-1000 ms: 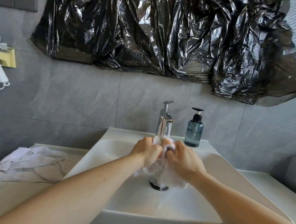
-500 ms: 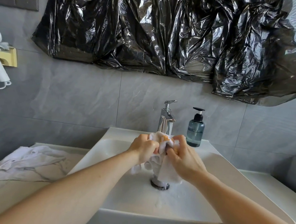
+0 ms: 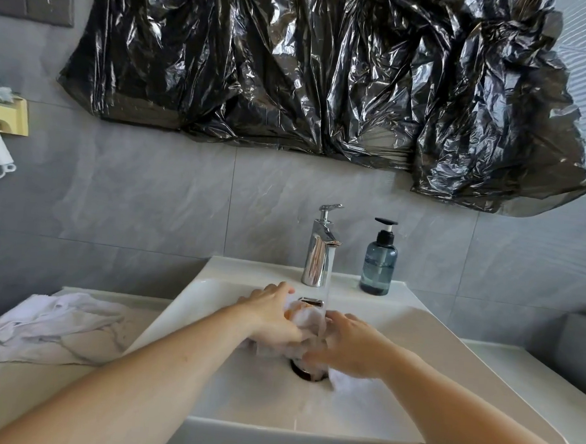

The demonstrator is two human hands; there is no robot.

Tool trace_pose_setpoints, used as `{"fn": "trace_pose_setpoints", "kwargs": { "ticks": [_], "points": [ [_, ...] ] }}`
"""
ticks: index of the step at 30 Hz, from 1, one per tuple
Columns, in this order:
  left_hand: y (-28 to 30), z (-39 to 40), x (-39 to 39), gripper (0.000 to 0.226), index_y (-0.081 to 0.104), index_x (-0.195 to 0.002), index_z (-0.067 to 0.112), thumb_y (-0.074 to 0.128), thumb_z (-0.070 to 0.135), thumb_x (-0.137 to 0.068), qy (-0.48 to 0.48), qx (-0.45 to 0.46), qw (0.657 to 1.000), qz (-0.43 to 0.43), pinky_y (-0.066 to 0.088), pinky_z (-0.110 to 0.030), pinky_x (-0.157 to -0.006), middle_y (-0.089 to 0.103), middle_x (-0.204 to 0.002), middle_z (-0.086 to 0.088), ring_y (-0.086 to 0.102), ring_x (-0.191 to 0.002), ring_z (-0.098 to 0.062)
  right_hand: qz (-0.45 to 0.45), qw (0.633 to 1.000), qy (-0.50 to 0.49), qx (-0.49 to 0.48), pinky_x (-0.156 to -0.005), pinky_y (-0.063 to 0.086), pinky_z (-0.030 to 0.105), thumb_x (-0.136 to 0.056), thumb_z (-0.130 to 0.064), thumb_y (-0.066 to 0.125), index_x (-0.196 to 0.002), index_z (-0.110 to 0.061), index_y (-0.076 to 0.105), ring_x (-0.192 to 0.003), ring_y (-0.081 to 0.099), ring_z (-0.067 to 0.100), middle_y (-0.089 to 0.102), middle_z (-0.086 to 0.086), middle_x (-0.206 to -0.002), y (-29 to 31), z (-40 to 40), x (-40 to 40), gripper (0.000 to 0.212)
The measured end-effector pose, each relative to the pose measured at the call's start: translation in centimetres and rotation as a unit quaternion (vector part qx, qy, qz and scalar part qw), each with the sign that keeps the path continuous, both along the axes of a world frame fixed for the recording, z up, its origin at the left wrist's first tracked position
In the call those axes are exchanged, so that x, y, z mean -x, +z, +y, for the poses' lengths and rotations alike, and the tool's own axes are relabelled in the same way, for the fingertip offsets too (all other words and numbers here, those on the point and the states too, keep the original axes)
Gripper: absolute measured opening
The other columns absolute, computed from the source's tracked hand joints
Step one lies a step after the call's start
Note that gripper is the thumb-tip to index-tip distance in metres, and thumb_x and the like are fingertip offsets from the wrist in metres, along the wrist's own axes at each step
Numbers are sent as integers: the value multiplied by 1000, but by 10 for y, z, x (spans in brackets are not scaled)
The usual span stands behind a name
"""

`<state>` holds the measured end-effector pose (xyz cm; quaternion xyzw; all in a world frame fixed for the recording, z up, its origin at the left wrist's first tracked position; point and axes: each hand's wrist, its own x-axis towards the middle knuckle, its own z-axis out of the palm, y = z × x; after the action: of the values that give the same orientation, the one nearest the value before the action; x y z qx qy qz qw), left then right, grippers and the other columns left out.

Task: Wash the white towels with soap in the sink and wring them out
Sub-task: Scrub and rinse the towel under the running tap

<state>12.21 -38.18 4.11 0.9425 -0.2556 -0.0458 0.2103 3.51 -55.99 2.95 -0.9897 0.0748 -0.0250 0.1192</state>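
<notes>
Both hands have dropped from up by the tap (image 3: 321, 247) into the sink (image 3: 211, 299), and water is running now. Left hand (image 3: 273, 318) grips the towel (image 3: 307, 322) from the left side, fingers curled round it; right hand (image 3: 352, 349) presses it from the right, though whether those fingers close on it I cannot tell. Bunched between them, the towel sits under the stream, just above the drain (image 3: 306, 372). Looks like rinsing; wringing is yet to come. A second towel (image 3: 56, 317) lies left of the sink.
</notes>
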Motion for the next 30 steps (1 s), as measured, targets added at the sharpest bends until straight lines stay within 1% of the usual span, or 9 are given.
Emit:
{"fn": "trace_pose_setpoints", "kwargs": {
  "ticks": [3, 6, 8, 10, 14, 19, 25, 27, 30],
  "points": [
    [-7, -2, 0, 114, 20, -157, 39, 80, 46, -60, -45, -72, 996, 0, 57, -44, -97, 29, -153, 9, 34, -141, -23, 19, 999, 22, 20, -116, 33, 41, -82, -74, 61, -159, -24, 26, -145, 36, 25, 39, 1, -159, 5, 6, 7, 98],
    [-19, -7, -6, 90, 23, -154, 35, 72, 37, -79, -39, -143, 987, -70, 52, -47, -104, 30, -149, 3, 37, -139, -30, 46, 998, 10, 39, -119, 24, 40, -101, -61, 47, -164, -18, 8, -152, 25, 30, 19, 7, -169, 8, 5, 13, 86],
    [-22, -9, -8, 67, 31, -147, 30, 63, 33, -88, -32, -153, 982, -106, 46, -48, -106, 37, -147, 0, 43, -134, -33, 50, 998, -18, 28, -115, 29, 40, -99, -63, 47, -163, -20, 12, -147, 33, 33, 32, 11, -163, 6, 4, 13, 84],
    [-24, -10, -9, 39, 42, -128, 28, 57, 31, -92, -29, -143, 981, -127, 45, -46, -102, 46, -140, -2, 49, -128, -33, 27, 999, -43, 7, -102, 43, 38, -93, -64, 54, -151, -24, 34, -130, 51, 31, 53, 9, -144, 0, 1, 8, 73],
    [-16, -11, -9, 5, 54, -98, 27, 51, 26, -94, -1, 18, 986, -164, 45, -34, -80, 64, -120, 0, 59, -112, -31, -58, 996, -70, 15, -68, 47, 30, -84, -52, 54, -102, -29, 61, -91, 63, 22, 68, -5, -104, 0, -3, -3, 30],
    [-1, -18, -4, 24, 60, -84, 24, 42, 40, -87, 45, 252, 964, -67, 48, -37, -76, 72, -100, -4, 64, -98, -34, -279, 948, -63, -140, -59, 49, 35, -76, -63, 52, -76, -20, 62, -69, 62, 22, 66, -4, -71, 19, 5, 4, 44],
    [1, -26, -1, 25, 69, -63, 33, 46, 39, -72, 29, 376, 925, 32, 56, -41, -69, 71, -73, 0, 68, -77, -30, -353, 917, 104, -154, -59, 48, 40, -81, -25, 69, -80, -24, 56, -65, 55, 19, 63, -3, -68, 19, 13, 14, 13],
    [4, -26, 2, 26, 67, -61, 34, 48, 45, -75, 4, 394, 919, 31, 49, -33, -61, 69, -70, 3, 63, -71, -22, -362, 920, 60, -140, -59, 48, 42, -87, -29, 64, -81, -25, 51, -65, 56, 19, 63, -5, -67, 17, 11, 8, 15],
    [5, -28, 8, 27, 63, -62, 31, 46, 46, -77, -20, 395, 918, 20, 44, -33, -68, 67, -68, 6, 61, -74, -21, -321, 932, -56, -158, -68, 51, 41, -92, -40, 54, -88, -25, 51, -77, 63, 24, 67, -6, -80, 16, 4, -3, 16]
  ]
}}
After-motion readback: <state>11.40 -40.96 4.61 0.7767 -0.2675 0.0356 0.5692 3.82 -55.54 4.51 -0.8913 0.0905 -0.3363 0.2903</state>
